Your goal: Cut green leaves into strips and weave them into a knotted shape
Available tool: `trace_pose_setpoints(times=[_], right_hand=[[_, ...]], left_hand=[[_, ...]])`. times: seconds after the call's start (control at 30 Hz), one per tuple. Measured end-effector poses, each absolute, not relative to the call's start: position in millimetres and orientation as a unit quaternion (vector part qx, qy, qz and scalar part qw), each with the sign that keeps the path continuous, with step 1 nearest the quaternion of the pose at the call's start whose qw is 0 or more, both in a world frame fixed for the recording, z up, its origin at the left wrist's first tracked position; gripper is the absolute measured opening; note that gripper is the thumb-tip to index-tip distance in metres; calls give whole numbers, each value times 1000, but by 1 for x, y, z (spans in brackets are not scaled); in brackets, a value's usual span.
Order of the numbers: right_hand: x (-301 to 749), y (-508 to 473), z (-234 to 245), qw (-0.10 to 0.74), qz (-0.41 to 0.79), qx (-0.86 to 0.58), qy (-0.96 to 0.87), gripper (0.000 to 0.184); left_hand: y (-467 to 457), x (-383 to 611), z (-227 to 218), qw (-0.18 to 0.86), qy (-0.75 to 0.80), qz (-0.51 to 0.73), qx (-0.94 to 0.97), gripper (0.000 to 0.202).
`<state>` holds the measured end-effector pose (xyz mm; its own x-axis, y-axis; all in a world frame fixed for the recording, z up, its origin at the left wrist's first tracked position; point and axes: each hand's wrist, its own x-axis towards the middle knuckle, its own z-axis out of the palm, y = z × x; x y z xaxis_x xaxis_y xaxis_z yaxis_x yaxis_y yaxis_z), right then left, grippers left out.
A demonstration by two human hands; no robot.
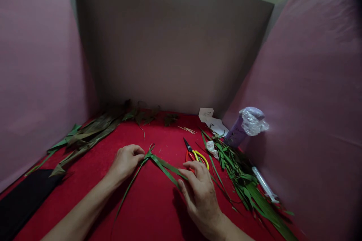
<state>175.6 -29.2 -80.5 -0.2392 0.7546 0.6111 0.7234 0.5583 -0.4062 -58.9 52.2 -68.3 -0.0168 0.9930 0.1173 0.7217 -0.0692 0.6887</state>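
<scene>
Long green leaf strips (162, 165) lie folded into a peak on the red table (158, 211). My left hand (126, 161) is closed, pinching the fold at the top of the strips. My right hand (199, 192) rests on the lower right end of the strips, its fingers pressed together on them. Small scissors (195, 153) with yellow and red handles lie just beyond my right hand's fingertips.
A heap of dry and green leaves (93, 133) runs along the left back. More green leaves (243, 177) lie at the right, beside a purple cup (240, 130) with crumpled plastic, paper tags (210, 118) and a syringe-like tube (264, 184). Pink panels wall in the table. A black object (25, 199) lies at the near left.
</scene>
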Motion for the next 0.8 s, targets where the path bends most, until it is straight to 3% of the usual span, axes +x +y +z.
trace_pose_setpoints(times=[0.37,0.57,0.8], right_hand=[[177,-28,-77,366,67,-450,-812,14],[150,-20,-45,227,72,-447,-862,9],[109,14,-68,179,-16,-428,-886,27]], left_hand=[[55,-63,-72,227,645,274,676,19],[56,-68,-73,219,659,249,675,14],[58,-68,-79,226,664,228,675,15]])
